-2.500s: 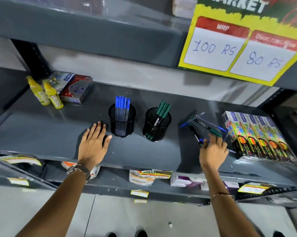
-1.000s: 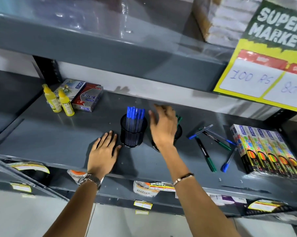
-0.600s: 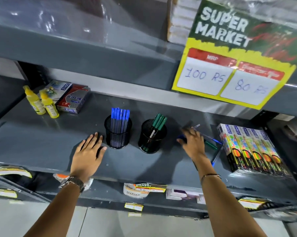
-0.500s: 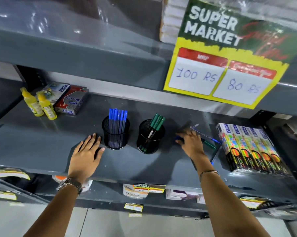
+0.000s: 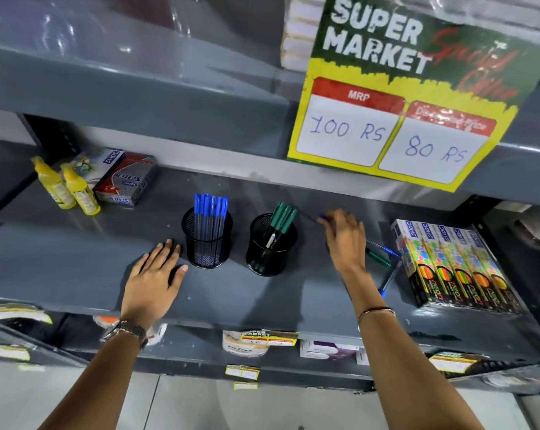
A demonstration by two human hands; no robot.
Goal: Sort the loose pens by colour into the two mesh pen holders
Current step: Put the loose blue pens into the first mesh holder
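Observation:
Two black mesh holders stand mid-shelf. The left holder (image 5: 207, 243) has several blue pens upright in it; the right holder (image 5: 271, 246) has green pens leaning in it. My left hand (image 5: 155, 282) lies flat and open on the shelf, just left of the blue holder. My right hand (image 5: 344, 240) is to the right of the green holder, fingers closed on a blue pen (image 5: 321, 217) whose blurred tip sticks out to the left. Loose pens lie behind and right of that hand: a green pen (image 5: 378, 257) and two blue pens (image 5: 389, 279), partly hidden.
Colourful boxes (image 5: 455, 265) lie at the shelf's right end. Two yellow bottles (image 5: 65, 189) and flat packets (image 5: 122, 178) sit at the back left. A "Super Market" price sign (image 5: 396, 97) hangs from the shelf above. Lower shelf holds labelled goods.
My right hand went from the loose pens to the green holder, returned to the pens, and has now lifted with a blue pen. My left hand has stayed flat on the shelf.

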